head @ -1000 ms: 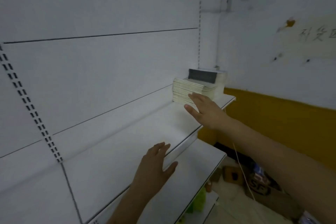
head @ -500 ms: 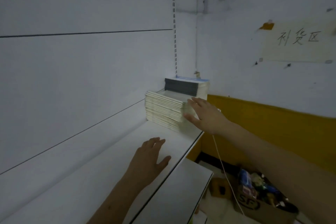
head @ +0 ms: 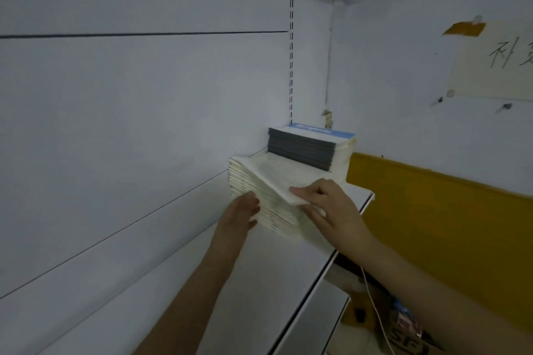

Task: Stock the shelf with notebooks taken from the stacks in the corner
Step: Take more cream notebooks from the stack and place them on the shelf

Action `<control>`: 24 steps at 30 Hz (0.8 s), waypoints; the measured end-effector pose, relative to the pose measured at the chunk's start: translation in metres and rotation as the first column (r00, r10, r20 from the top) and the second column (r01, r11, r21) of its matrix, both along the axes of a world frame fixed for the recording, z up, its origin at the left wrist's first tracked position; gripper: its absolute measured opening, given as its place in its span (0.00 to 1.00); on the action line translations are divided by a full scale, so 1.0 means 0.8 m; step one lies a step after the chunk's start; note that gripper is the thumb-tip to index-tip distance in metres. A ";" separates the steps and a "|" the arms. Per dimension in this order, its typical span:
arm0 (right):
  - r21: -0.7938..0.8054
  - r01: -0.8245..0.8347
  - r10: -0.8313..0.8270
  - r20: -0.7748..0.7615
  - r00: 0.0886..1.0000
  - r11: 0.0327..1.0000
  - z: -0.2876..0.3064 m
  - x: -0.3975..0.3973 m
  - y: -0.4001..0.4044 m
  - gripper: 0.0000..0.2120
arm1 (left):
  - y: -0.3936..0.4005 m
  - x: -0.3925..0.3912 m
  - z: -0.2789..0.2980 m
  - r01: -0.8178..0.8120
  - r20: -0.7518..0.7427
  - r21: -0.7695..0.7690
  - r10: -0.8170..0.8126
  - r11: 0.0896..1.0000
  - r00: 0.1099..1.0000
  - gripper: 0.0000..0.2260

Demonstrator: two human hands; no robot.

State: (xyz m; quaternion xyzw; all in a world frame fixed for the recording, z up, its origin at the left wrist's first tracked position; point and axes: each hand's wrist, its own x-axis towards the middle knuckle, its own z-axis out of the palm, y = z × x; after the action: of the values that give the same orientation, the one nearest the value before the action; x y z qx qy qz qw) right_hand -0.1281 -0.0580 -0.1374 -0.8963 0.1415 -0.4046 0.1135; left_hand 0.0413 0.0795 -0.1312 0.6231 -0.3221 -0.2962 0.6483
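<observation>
Two stacks of notebooks sit at the far right end of the white shelf (head: 288,274), in the corner. The near stack of cream notebooks (head: 253,181) is lower; behind it rises a taller stack with dark grey spines and a blue top cover (head: 311,147). My right hand (head: 326,207) pinches the near corner of the top cream notebooks, thumb on top, lifting that edge. My left hand (head: 240,210) presses against the left front side of the cream stack, fingers curled loosely on the spines.
A white back panel with a slotted upright (head: 291,37) stands behind the shelf. A lower shelf (head: 311,323) juts out below. To the right is a white and yellow wall with a paper sign (head: 496,63). A cardboard box (head: 403,334) and a thin cable (head: 372,294) lie below.
I have come closer to the corner. My left hand rose from the shelf to the cream stack's side. My right hand went from touching the stack to pinching and lifting its top notebooks.
</observation>
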 end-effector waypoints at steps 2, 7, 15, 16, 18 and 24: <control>-0.040 -0.063 0.066 0.078 0.995 0.997 -0.007 -0.006 0.016 0.17 | -0.011 -0.004 0.023 -0.027 -0.377 -0.181 -0.044 0.983 0.925 0.15; -0.155 -0.278 0.268 -0.081 0.960 0.948 -0.008 -0.005 0.028 0.21 | -0.012 -0.012 0.031 -0.098 -0.612 -0.262 -0.087 0.960 0.786 0.16; 0.060 0.103 -0.096 -0.119 0.988 0.993 -0.013 0.024 -0.030 0.36 | 0.038 0.021 -0.001 -0.258 -0.680 -0.131 0.103 0.957 0.726 0.15; 0.049 0.108 -0.100 -0.156 0.983 0.993 -0.021 0.030 -0.036 0.38 | 0.044 0.022 -0.006 -0.249 -0.688 -0.125 0.097 0.960 0.719 0.15; 0.068 0.114 -0.111 -0.035 0.993 0.991 -0.028 0.038 -0.036 0.35 | 0.049 0.023 -0.015 -0.224 -0.709 -0.112 0.080 0.968 0.700 0.16; 0.068 0.066 -0.083 0.309 0.947 0.996 -0.022 0.037 0.029 0.23 | 0.041 0.019 -0.030 -0.240 -0.763 -0.177 0.021 0.955 0.646 0.21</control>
State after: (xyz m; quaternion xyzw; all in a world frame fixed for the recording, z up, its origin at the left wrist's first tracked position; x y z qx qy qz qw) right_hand -0.0988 -0.0352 -0.1550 -0.8117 0.1670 -0.5408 0.1444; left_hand 0.0562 0.1122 -0.1552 0.3743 -0.0141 -0.4344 0.8192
